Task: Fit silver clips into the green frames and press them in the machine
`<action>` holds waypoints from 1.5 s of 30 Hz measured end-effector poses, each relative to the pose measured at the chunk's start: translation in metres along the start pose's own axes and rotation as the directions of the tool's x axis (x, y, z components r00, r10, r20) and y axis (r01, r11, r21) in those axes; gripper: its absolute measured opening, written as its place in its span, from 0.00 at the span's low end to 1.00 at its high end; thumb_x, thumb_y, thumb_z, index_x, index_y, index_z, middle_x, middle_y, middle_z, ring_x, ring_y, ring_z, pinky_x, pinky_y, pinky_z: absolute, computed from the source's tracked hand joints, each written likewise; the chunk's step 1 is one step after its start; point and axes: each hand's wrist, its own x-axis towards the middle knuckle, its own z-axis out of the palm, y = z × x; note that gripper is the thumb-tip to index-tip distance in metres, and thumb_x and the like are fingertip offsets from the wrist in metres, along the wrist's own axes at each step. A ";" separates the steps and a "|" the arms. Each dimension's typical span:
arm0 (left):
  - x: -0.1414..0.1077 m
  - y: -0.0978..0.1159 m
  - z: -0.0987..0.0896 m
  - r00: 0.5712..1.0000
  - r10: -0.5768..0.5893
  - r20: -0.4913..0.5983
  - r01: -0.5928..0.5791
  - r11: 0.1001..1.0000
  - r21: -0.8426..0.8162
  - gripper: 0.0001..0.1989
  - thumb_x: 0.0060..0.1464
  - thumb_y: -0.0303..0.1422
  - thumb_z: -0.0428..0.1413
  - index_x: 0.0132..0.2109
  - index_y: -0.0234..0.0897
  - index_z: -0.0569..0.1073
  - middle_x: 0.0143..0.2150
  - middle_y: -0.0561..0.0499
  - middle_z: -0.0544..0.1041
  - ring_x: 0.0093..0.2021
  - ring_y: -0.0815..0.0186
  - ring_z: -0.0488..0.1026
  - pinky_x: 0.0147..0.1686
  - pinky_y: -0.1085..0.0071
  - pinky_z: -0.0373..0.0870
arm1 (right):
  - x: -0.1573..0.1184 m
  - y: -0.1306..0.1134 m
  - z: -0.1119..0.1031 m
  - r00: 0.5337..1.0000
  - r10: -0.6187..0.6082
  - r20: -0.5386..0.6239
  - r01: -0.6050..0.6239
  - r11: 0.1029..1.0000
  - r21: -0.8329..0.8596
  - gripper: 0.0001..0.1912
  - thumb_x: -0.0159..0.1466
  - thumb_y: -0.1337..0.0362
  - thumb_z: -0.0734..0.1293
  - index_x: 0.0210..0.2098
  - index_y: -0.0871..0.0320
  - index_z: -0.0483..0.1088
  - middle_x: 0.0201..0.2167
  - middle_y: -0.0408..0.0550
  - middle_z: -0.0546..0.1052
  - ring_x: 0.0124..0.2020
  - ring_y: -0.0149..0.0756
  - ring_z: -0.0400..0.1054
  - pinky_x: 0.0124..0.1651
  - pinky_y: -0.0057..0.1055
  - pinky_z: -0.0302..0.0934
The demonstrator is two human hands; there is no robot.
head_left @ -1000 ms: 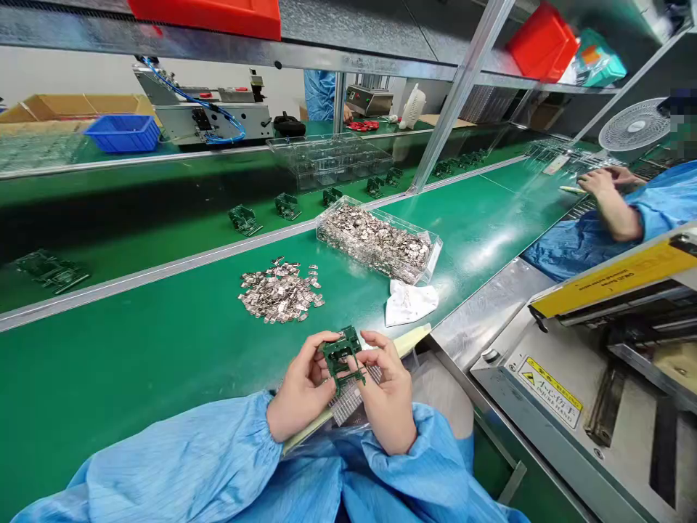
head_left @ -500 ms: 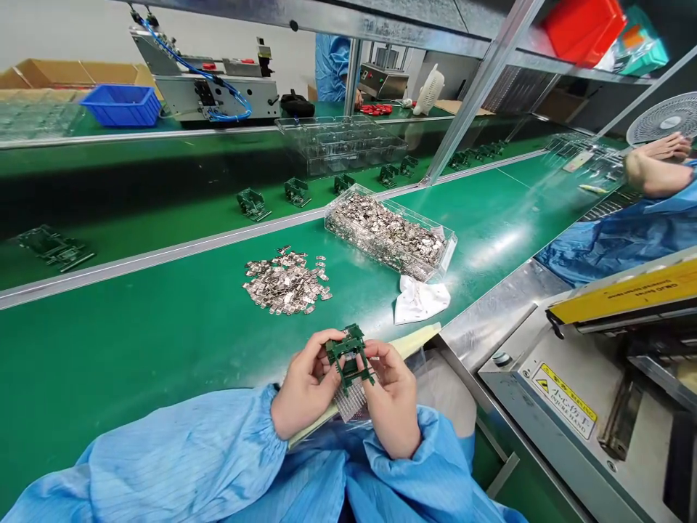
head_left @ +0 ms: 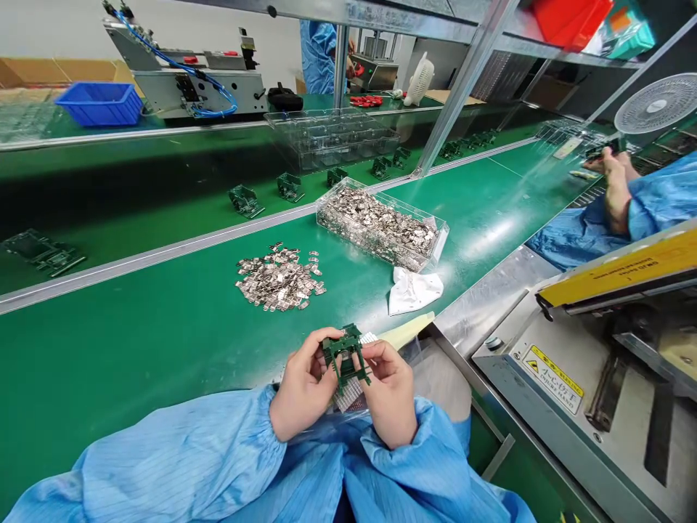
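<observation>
A dark green plastic frame with open slots and prongs (head_left: 347, 351) is held up between my two hands, close to my lap. My left hand (head_left: 306, 388) grips its left side with thumb and fingers. On the right side, my right hand (head_left: 389, 392) pinches it, the thumb at the front. Under the frame lies a strip with a fine silvery grid (head_left: 348, 396), partly covered by the hands. A pile of small metal pieces (head_left: 280, 280) rests on the green bench top (head_left: 163, 341) beyond my hands. More such pieces fill a clear plastic tray (head_left: 440, 245) behind it.
A crumpled white cloth (head_left: 414, 290) lies in front of the tray. Several similar green frames (head_left: 246, 201) stand on the belt beyond the metal rail. To the right are a machine with a warning label (head_left: 554, 379) and a co-worker's hand (head_left: 618, 185). A metal post (head_left: 462, 91) rises behind.
My hands keep their hold on the green frame, which is tilted slightly differently. The view has shifted a little. At the right, the co-worker's hands have changed position and now hold a dark object.
</observation>
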 end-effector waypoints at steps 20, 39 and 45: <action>0.040 -0.002 0.047 0.999 0.048 -0.010 -0.048 0.990 -0.132 0.17 0.52 0.35 0.60 0.48 0.36 0.67 0.39 0.50 0.74 0.39 0.67 0.73 0.40 0.72 0.73 | -0.016 0.047 -0.065 0.997 0.069 -0.028 -0.073 0.982 -0.177 0.26 0.58 0.39 0.67 0.28 0.59 0.73 0.22 0.46 0.74 0.24 0.33 0.65 0.29 0.30 0.61; 0.040 -0.014 0.056 0.996 0.056 -0.067 -0.062 0.994 -0.095 0.17 0.56 0.33 0.57 0.52 0.37 0.66 0.44 0.47 0.73 0.42 0.67 0.73 0.42 0.72 0.73 | -0.006 0.074 -0.081 0.978 -0.039 0.204 0.137 0.862 -0.488 0.18 0.58 0.55 0.70 0.15 0.54 0.72 0.13 0.42 0.71 0.16 0.33 0.63 0.21 0.27 0.51; 0.036 -0.015 0.054 0.999 0.024 -0.022 -0.027 0.988 -0.150 0.17 0.57 0.33 0.56 0.54 0.38 0.66 0.41 0.49 0.72 0.37 0.68 0.70 0.36 0.74 0.71 | -0.006 0.020 -0.103 0.982 -0.060 0.178 0.156 0.786 -0.598 0.10 0.62 0.57 0.69 0.28 0.52 0.79 0.21 0.44 0.78 0.21 0.37 0.69 0.25 0.30 0.58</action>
